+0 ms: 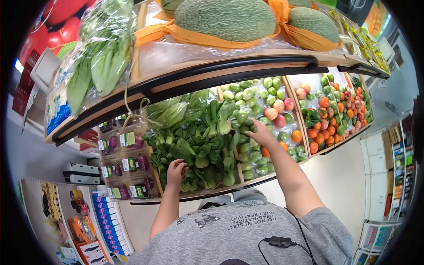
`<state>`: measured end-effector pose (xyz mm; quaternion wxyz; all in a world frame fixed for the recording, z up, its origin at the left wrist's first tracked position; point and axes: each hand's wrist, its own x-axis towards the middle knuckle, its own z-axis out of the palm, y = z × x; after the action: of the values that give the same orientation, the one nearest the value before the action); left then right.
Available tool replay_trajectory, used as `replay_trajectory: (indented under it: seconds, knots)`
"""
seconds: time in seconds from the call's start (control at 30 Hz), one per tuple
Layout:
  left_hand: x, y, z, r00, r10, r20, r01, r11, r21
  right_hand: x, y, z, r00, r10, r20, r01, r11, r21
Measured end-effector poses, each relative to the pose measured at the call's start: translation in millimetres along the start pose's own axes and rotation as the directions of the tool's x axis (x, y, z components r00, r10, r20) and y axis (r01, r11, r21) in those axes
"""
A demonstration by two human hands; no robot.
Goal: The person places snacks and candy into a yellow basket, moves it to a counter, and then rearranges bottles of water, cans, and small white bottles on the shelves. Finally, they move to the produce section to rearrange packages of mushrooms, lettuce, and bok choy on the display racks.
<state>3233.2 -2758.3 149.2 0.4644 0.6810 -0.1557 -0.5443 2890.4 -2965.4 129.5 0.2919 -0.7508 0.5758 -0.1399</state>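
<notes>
Leafy green bok choy [201, 152] fills a wooden bin in front of me. My left hand [176, 172] hovers at the near left part of these greens, fingers loosely curled; whether anything is between them is too small to tell. Farther right, my right hand [260, 134] reaches over the bin of green fruit [252, 157], close to its left divider, thumb and fingers spread apart. The fingertips are at the green fruit beside the bok choy, and no item shows in the grasp. Red apples [279, 121] and oranges [296, 136] lie to the right of that hand.
Above, a shelf with a black rail [194, 70] holds netted melons [225, 20] and bagged greens [106, 57]. Packaged purple produce [136, 163] is at the left, mixed fruit [329, 123] at the right. A cable with a small controller [280, 241] hangs over my shirt.
</notes>
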Motion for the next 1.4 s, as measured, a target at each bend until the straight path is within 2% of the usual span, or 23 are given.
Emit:
replay_trajectory:
  seconds: [0.13, 0.2, 0.23, 0.3, 0.33, 0.4, 0.43, 0.6, 0.7, 0.77, 0.83, 0.87, 0.93, 0.97, 1.03, 1.1, 1.17, 1.27, 1.3, 1.37, 1.4]
  knots:
    - [12.4, 15.1, 43.2, 0.991, 0.115, 0.064, -0.118, 0.992, 0.048, -52.7, 62.9, -26.4, 0.966, 0.149, -0.209, -0.135, 0.987, 0.083]
    - [26.2, 12.9, 62.8, 0.985, 0.118, 0.124, -0.127, 0.990, 0.067, -72.7, 105.9, -40.3, 0.940, 0.247, -0.236, -0.247, 0.969, 0.030]
    - [29.7, 16.5, 75.3, 0.985, 0.114, 0.130, -0.128, 0.987, 0.101, -87.8, 112.2, -55.4, 0.909, 0.346, -0.232, -0.335, 0.938, 0.084]
    - [34.2, 21.2, 99.2, 0.985, 0.110, 0.136, -0.130, 0.981, 0.142, -100.0, 142.4, -78.2, 0.858, 0.456, -0.235, -0.462, 0.886, 0.031]
    - [34.7, 22.9, 111.9, 0.984, 0.110, 0.142, -0.131, 0.980, 0.148, -101.9, 165.6, -86.1, 0.815, 0.555, -0.166, -0.530, 0.830, 0.173]
    - [33.6, 23.5, 137.7, 0.980, 0.102, 0.171, -0.130, 0.979, 0.158, -109.0, 202.5, -91.5, 0.811, 0.462, -0.358, -0.472, 0.879, 0.066]
    - [32.5, 23.8, 149.7, 0.980, 0.100, 0.174, -0.129, 0.977, 0.167, -113.9, 191.0, -110.1, 0.791, 0.514, -0.333, -0.524, 0.849, 0.065]
    - [22.4, 25.1, 187.0, 0.969, 0.085, 0.234, -0.127, 0.977, 0.171, -93.0, 229.0, -133.8, 0.742, 0.575, -0.344, -0.559, 0.814, 0.156]
    - [17.0, 24.1, 192.5, 0.988, 0.084, 0.127, -0.107, 0.976, 0.190, -62.2, 262.4, -138.8, 0.723, 0.550, -0.418, -0.532, 0.829, 0.172]
    - [7.4, 23.9, 189.3, 0.996, 0.073, 0.057, -0.082, 0.982, 0.173, -44.0, 262.9, -148.7, 0.720, 0.546, -0.429, -0.513, 0.835, 0.201]
    - [3.0, 15.6, 182.9, 0.995, 0.096, 0.029, -0.099, 0.989, 0.108, -24.6, 274.0, -151.9, 0.732, 0.531, -0.427, -0.535, 0.836, 0.123]
    - [2.1, 10.5, 179.6, 0.996, 0.087, -0.017, -0.085, 0.992, 0.096, -14.3, 291.2, -142.5, 0.738, 0.443, -0.509, -0.492, 0.870, 0.045]
    - [-2.7, 0.5, 174.8, 0.994, 0.079, -0.072, -0.074, 0.995, 0.074, -2.8, 299.8, -146.4, 0.781, 0.460, -0.422, -0.465, 0.880, 0.097]
    - [-5.1, -4.3, 173.2, 0.993, 0.073, -0.095, -0.068, 0.996, 0.056, 1.0, 300.9, -145.3, 0.778, 0.402, -0.482, -0.428, 0.902, 0.061]
    - [-10.6, -9.5, 174.3, 0.990, 0.069, -0.122, -0.065, 0.997, 0.041, 4.6, 296.9, -145.5, 0.775, 0.446, -0.448, -0.496, 0.868, 0.006]
    - [-13.5, -13.2, 177.9, 0.988, 0.068, -0.140, -0.065, 0.998, 0.026, 9.7, 288.8, -144.8, 0.784, 0.387, -0.485, -0.450, 0.893, -0.015]
    - [-12.7, -15.4, 182.8, 0.988, 0.112, -0.104, -0.104, 0.992, 0.074, 14.9, 272.4, -145.0, 0.810, 0.254, -0.528, -0.256, 0.964, 0.071]
    - [-7.4, -17.3, 195.3, 0.979, 0.206, 0.015, -0.206, 0.972, 0.114, 10.1, 214.4, -148.4, 0.874, 0.310, -0.373, -0.162, 0.912, 0.378]
    - [-6.0, -21.8, 201.6, 0.962, 0.263, 0.067, -0.270, 0.953, 0.140, 3.4, 189.1, -147.0, 0.919, 0.264, -0.294, -0.112, 0.889, 0.445]
    - [-7.3, -23.0, 220.3, 0.926, 0.334, 0.175, -0.370, 0.896, 0.246, -14.7, 138.7, -128.6, 0.988, 0.157, 0.003, -0.101, 0.619, 0.779]
    - [-12.3, -19.8, 230.4, 0.911, 0.341, 0.231, -0.403, 0.855, 0.327, -28.6, 101.3, -130.0, 0.977, 0.160, 0.142, -0.210, 0.577, 0.789]
